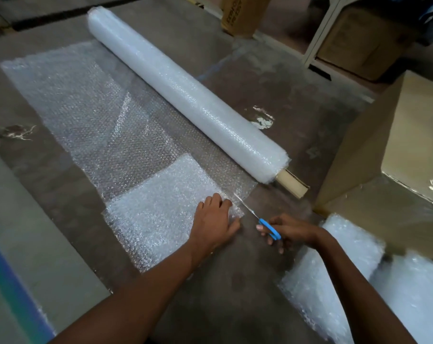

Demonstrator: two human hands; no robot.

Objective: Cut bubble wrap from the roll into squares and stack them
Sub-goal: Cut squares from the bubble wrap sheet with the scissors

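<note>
Spread flat on the brown table: a clear, single-layer bubble wrap sheet, unrolled from the long white bubble wrap roll lying diagonally from 11 o'clock toward 4 o'clock. At the roll's near end, a tan cardboard core poking out.

Over the sheet's near corner, around 6 o'clock of the roll, a thicker, whiter square of bubble wrap. Pressed down on that square's right edge: the left hand, palm down, fingers straight and close together, thumb out toward 3 o'clock.

Just to the right, at 3 o'clock of the left hand, the right hand, fingers curled through and clamped on the handles of the blue-handled scissors. Blades aimed toward 11 o'clock, tips at the edge of the clear sheet right beside the left fingertips; cannot tell how far apart the blades stand.

At 5 o'clock, low right, a heap of white bubble wrap pieces, blurred, touching the table's near right part. Above it at 3 o'clock, a large tan cardboard box with shiny clear tape along its lower face. Far back at 12 to 1 o'clock, another brown cardboard box and a white shelf frame holding more cartons. At 9 o'clock on the table, a torn scrap of clear tape; another near the roll at 2 o'clock.
</note>
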